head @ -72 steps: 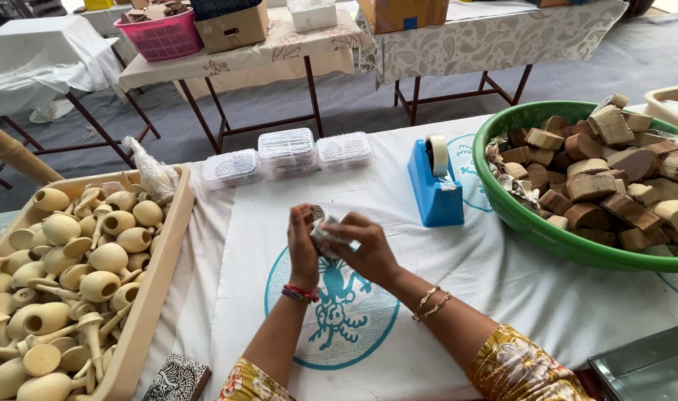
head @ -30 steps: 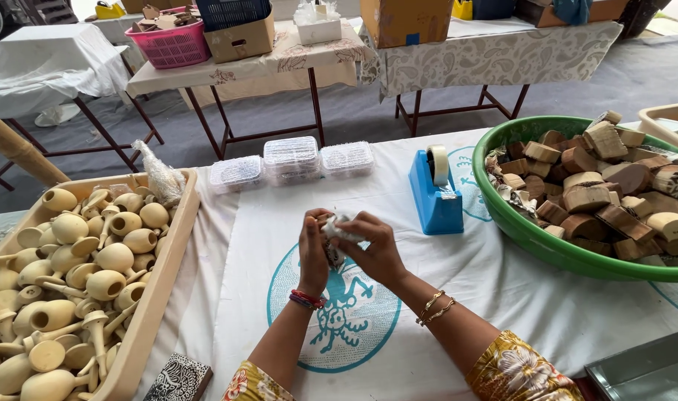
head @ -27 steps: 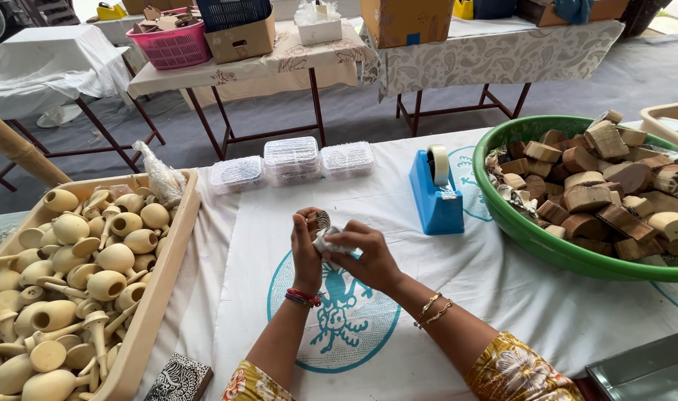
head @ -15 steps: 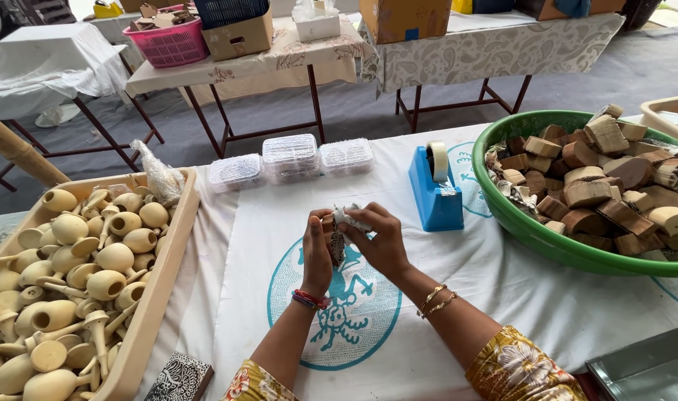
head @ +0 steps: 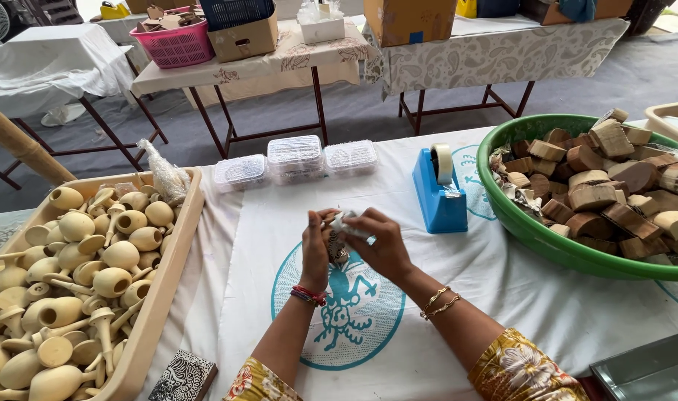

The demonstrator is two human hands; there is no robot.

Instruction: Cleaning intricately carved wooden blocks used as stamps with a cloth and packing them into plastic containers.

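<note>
Both of my hands meet over the white cloth with a teal printed emblem [head: 369, 327]. My left hand [head: 316, 249] grips a small dark wooden piece [head: 337, 249] from the left. My right hand [head: 383, 241] pinches a clear plastic wrapper [head: 344, 221] at the top of that piece. A blue tape dispenser [head: 438, 191] stands just to the right of my hands.
A wooden tray [head: 164, 289] of pale wooden mallet-like pieces sits on the left. A green basin [head: 532, 234] of wooden blocks is on the right. Three clear lidded boxes [head: 294, 160] line the far edge. A patterned block [head: 183, 377] lies near the front, a metal tray [head: 651, 371] at bottom right.
My hands have stayed in the same spot, turning the small piece and working the wrapper around it; they shifted slightly to the right and up.
</note>
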